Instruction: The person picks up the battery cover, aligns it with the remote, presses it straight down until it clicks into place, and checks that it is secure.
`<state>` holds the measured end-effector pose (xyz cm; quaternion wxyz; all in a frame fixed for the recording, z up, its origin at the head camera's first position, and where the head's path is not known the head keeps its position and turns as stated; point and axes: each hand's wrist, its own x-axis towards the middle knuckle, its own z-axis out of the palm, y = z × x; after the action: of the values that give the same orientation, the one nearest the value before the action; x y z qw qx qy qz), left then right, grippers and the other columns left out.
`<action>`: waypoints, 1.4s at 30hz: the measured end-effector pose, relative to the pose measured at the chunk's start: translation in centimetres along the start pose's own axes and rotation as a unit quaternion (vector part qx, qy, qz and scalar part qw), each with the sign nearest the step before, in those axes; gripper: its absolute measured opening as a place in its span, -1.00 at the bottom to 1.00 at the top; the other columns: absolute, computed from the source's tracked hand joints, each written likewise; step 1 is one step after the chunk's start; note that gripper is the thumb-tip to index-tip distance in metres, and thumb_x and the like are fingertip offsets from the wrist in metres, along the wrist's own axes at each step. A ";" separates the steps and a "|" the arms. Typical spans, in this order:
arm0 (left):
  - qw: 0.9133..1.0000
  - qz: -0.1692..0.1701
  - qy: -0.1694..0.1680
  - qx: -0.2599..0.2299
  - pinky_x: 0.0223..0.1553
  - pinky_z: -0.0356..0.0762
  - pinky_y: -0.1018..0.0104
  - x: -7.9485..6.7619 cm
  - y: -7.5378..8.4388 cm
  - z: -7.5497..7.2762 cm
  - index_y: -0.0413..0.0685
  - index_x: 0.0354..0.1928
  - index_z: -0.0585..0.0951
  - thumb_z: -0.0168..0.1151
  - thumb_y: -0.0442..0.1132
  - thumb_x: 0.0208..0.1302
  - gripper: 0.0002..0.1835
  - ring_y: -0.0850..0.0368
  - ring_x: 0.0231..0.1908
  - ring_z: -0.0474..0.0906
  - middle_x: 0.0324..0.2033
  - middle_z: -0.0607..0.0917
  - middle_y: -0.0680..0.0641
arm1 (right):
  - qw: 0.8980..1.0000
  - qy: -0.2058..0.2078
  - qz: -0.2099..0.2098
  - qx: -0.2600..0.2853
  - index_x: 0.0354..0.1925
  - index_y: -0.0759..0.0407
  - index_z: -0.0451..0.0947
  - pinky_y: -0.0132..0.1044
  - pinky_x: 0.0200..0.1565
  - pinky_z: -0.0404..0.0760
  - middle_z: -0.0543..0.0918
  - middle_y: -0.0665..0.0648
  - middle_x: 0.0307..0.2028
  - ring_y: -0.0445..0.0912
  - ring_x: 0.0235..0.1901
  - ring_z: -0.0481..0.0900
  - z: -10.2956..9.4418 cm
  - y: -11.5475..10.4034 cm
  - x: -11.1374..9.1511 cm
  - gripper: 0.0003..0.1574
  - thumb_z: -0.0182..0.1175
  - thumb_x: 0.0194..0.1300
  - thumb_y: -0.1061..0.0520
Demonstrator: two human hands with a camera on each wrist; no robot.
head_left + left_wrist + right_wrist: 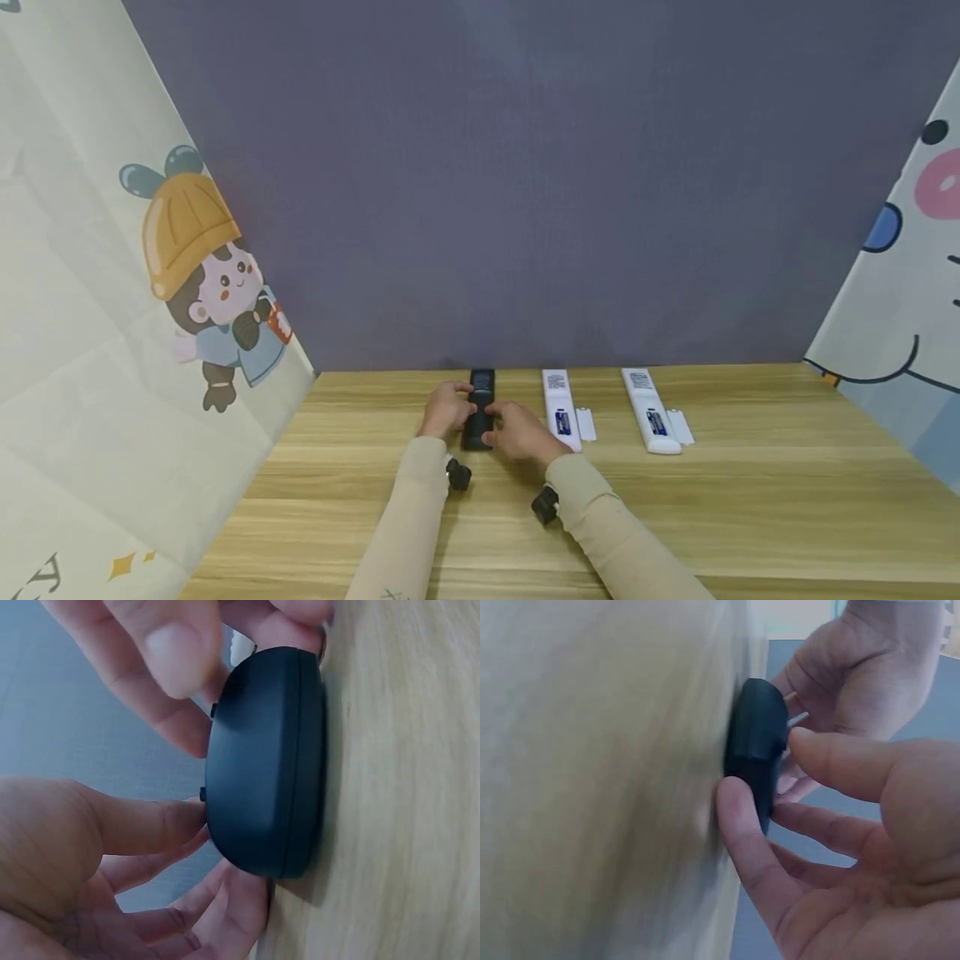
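A black remote control [477,427] lies back side up on the wooden table between my two hands. From its left my left hand [447,410] holds it, thumb at the upper edge and fingers along the side, as the left wrist view shows. On the other side my right hand [521,432] grips it, a fingertip [739,802] against its side and the thumb near its top. Two small black nubs stand up from the back in the left wrist view. Whether its battery compartment is open is hidden by the fingers.
Right of my hands lie two white remotes, one nearer [557,396] and one farther [640,400], each with batteries showing. A loose white cover [586,424] lies beside the nearer, another cover [681,427] beside the farther. A grey panel [487,183] rises behind the table [360,517].
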<state>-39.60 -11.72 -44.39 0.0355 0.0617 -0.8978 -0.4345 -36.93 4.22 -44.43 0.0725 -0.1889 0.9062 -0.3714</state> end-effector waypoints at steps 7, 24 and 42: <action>0.999 0.008 0.022 0.037 -0.20 0.60 0.23 0.0 0.2 0.1 -0.11 0.06 0.73 0.38 -0.38 0.15 -0.62 0.01 -0.26 0.61 -0.01 0.74 -0.25 | 1.000 0.003 -0.017 0.022 0.25 0.29 0.54 0.04 0.09 0.64 0.65 0.32 0.16 0.08 -0.03 0.71 -1.6 0.0 -0.4 -0.49 0.30 0.40 0.13; 0.988 0.120 0.089 -0.028 -0.34 0.55 0.26 -1.7 5.2 1.7 0.10 -0.22 0.79 0.34 -0.21 0.35 -0.92 0.17 -0.41 0.61 -0.38 0.76 0.04 | 0.991 0.102 -0.064 0.059 -0.07 0.18 0.63 -0.26 -0.55 0.48 0.61 0.09 -0.46 -0.12 -0.62 0.47 -9.9 2.5 -2.5 -0.86 0.21 0.48 0.16; 0.997 0.069 0.038 -0.015 -0.35 0.56 0.30 -3.0 6.8 6.6 -0.02 -0.25 0.80 0.34 -0.25 0.25 -0.89 0.17 -0.41 0.66 -0.38 0.81 0.03 | 0.995 0.085 -0.026 -0.050 -0.16 0.35 0.64 -0.28 -0.45 0.49 0.65 0.12 -0.49 -0.12 -0.50 0.54 -11.5 7.3 -2.6 -0.84 0.18 0.31 0.32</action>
<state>-37.93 -2.00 -43.18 0.1006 0.0158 -0.8915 -0.4415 -39.76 17.43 -41.34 -0.0245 -0.1835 0.9214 -0.3418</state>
